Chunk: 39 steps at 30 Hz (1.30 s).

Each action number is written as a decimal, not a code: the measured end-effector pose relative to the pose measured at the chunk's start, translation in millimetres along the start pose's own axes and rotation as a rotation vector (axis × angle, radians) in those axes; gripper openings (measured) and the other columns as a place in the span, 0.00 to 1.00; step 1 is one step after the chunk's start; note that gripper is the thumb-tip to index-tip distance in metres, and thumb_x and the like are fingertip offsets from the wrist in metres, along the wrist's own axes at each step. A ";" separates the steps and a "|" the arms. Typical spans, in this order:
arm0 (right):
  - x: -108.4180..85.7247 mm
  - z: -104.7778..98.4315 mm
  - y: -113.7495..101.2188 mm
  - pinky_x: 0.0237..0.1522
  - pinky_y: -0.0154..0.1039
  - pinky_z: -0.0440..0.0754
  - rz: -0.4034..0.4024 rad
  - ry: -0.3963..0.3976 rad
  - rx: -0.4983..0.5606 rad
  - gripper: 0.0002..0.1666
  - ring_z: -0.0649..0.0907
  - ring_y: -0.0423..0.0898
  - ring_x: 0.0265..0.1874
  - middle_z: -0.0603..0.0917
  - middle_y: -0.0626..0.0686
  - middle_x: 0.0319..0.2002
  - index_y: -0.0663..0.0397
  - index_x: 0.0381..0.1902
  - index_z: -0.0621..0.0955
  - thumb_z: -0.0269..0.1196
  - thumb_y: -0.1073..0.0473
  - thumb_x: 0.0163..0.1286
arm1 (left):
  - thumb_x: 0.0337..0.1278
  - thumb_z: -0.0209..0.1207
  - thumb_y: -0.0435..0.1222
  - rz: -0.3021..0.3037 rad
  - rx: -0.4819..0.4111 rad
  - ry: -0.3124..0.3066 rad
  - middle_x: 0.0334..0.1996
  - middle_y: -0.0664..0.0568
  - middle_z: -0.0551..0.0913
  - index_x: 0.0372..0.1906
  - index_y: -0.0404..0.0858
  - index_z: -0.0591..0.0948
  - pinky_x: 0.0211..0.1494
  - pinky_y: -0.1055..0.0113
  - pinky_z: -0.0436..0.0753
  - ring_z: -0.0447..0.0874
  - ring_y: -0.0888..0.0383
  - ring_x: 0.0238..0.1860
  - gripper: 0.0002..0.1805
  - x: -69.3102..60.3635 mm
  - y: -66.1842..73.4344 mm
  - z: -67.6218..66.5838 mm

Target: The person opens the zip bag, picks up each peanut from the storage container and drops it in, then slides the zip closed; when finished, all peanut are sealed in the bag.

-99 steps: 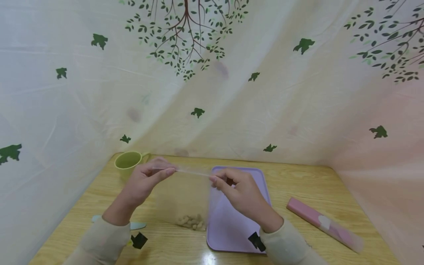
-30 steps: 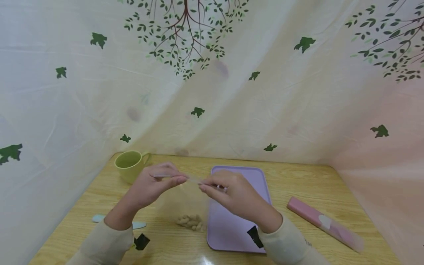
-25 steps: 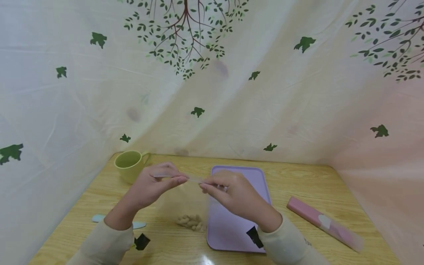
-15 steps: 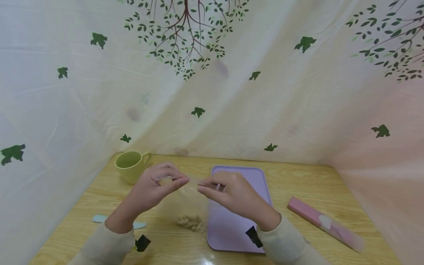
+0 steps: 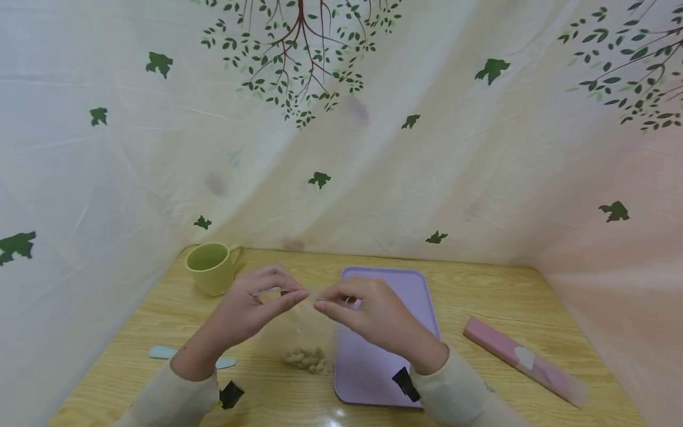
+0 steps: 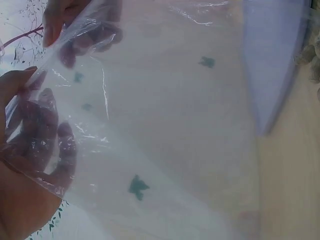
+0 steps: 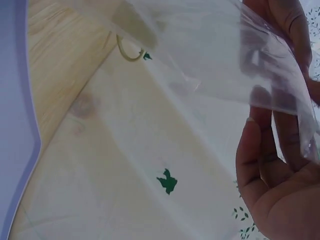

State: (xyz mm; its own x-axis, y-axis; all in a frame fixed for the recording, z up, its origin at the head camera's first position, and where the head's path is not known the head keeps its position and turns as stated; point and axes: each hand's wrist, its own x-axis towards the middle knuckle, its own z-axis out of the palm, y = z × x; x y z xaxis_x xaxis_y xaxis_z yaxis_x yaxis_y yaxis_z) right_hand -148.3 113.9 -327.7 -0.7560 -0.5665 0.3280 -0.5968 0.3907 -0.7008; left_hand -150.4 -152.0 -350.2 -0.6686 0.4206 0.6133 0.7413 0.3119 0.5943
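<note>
A clear plastic bag (image 5: 293, 326) hangs between the two hands above the table, with several pale, peanut-like pieces (image 5: 308, 360) at its bottom. My left hand (image 5: 258, 305) pinches the bag's top edge between thumb and fingers. Close beside it, my right hand (image 5: 368, 311) pinches the same edge, a small gap between the two thumbs. In the left wrist view the film of the bag (image 6: 175, 110) spreads across most of the picture, with fingers showing through it. The right wrist view has the bag's edge (image 7: 280, 45) over the fingers.
Behind the left hand stands a green mug (image 5: 210, 270). A purple tray (image 5: 381, 373) lies under the right hand. Partly covered by the left forearm is a light blue flat utensil (image 5: 162, 352). At the right lies a long pink pack (image 5: 523, 360). A printed cloth (image 5: 363, 178) surrounds the table.
Both hands have come closer together and slightly lower along the bag's top edge, which was stretched straight between them earlier. The pale pieces stay in nearly the same spot.
</note>
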 end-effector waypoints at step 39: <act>23.7 -5.8 68.8 0.61 0.57 0.88 0.387 0.067 -0.103 0.29 0.87 0.56 0.62 0.88 0.53 0.62 0.47 0.76 0.76 0.59 0.45 0.84 | 0.66 0.71 0.57 -0.702 0.156 -0.071 0.59 0.36 0.86 0.81 0.43 0.66 0.55 0.48 0.92 0.90 0.40 0.55 0.46 25.3 -117.1 -12.3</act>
State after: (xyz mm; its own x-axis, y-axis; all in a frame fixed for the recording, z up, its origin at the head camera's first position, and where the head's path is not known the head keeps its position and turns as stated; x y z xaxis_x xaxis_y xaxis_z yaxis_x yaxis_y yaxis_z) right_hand -208.9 131.6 -364.5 -0.9439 -0.3161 0.0955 -0.2862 0.6386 -0.7143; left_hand -254.9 -188.4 -397.9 -0.9888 0.1286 0.0756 0.1412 0.6445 0.7515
